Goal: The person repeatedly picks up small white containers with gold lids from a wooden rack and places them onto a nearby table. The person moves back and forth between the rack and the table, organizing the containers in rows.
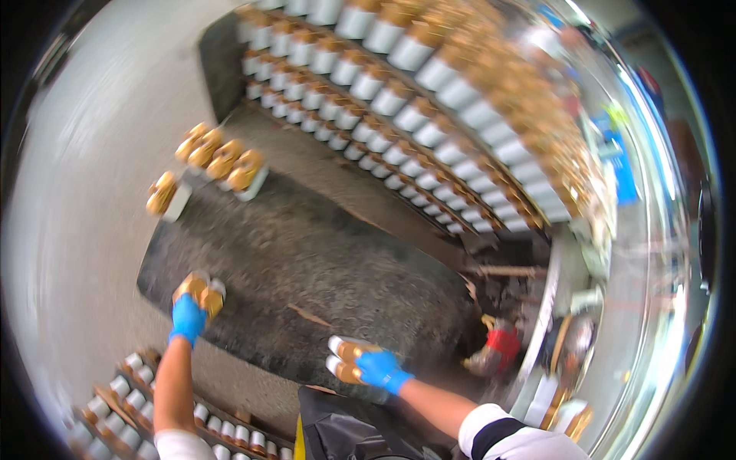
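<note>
On the near left of a dark worn tabletop [284, 245], my left hand [188, 316] in a blue glove is closed round a gold-and-white piece [209, 297]. Toward the near right edge, my right hand [382, 371], also gloved in blue, grips a pair of white-ended, gold-brown cylindrical pieces [343, 359]. Their exact kind cannot be made out. Several gold pieces with white bases [222, 161] stand in a row at the table's far left corner, and another one [165, 197] sits a little nearer.
Beyond the table, a long rack [368, 107] carries rows of white-and-gold pieces. More fill a rack [126, 406] at the lower left. A black bag-like cover [345, 425] lies close to me. A red-wrapped object [502, 343] is at the table's right end.
</note>
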The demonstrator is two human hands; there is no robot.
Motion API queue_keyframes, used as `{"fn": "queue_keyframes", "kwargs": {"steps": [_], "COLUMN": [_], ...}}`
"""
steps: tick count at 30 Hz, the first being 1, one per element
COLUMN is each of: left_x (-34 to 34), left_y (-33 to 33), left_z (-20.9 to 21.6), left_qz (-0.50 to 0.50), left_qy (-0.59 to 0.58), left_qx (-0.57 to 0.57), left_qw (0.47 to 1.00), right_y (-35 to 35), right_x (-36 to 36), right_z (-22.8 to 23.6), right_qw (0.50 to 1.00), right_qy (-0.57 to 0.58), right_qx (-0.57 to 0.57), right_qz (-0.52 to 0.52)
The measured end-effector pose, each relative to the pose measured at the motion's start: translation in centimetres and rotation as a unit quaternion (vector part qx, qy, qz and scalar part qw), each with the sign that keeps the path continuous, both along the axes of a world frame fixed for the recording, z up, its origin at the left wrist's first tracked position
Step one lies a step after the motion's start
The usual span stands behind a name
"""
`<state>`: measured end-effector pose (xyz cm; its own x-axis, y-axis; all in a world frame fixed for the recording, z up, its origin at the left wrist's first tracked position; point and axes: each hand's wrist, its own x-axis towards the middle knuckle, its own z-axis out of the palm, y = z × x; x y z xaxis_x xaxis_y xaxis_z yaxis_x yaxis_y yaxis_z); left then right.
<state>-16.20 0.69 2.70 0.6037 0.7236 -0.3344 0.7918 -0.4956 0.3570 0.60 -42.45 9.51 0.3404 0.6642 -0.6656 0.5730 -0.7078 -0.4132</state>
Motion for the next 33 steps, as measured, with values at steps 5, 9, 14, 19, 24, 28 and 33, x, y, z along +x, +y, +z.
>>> {"fn": "queue_keyframes", "kwargs": {"steps": [5,9,14,19,24,28,33], "left_x": [-0.3,2.1,8.0,15.1,21.1,24.9,27.2], "left_y": [-15.5,-30.9,-48.0,-63.3,-79.1,-89.6,-98.9], "left_z": [3.6,8.7,19.8,32.7,38.9,37.9,36.2], "left_qz": [-0.14,-0.284,-0.512,-0.685,-0.785,-0.871,-0.908], "left_qy": [0.093,0.058,0.039,-0.051,-0.051,-0.047,0.017], "left_qx": [-0.116,-0.112,-0.148,-0.149,-0.144,-0.066,0.025], "left_qw": [0.979,0.951,0.845,0.711,0.6,0.484,0.419], "right_y": [-20.1,-30.1,-40.5,-50.0,-58.6,-64.2,-69.3], "right_x": [-2.6,-5.0,-9.5,-12.4,-13.9,-12.3,-8.8], "right_z": [9.1,18.5,26.3,30.8,32.1,31.8,30.0], "right_qw": [0.986,0.936,0.888,0.837,0.774,0.767,0.779], "right_qy": [-0.082,-0.199,-0.216,-0.211,-0.244,-0.257,-0.295], "right_qx": [-0.1,-0.135,-0.097,0.0,0.036,0.023,0.011], "right_qz": [-0.106,-0.258,-0.394,-0.504,-0.583,-0.588,-0.554]}}
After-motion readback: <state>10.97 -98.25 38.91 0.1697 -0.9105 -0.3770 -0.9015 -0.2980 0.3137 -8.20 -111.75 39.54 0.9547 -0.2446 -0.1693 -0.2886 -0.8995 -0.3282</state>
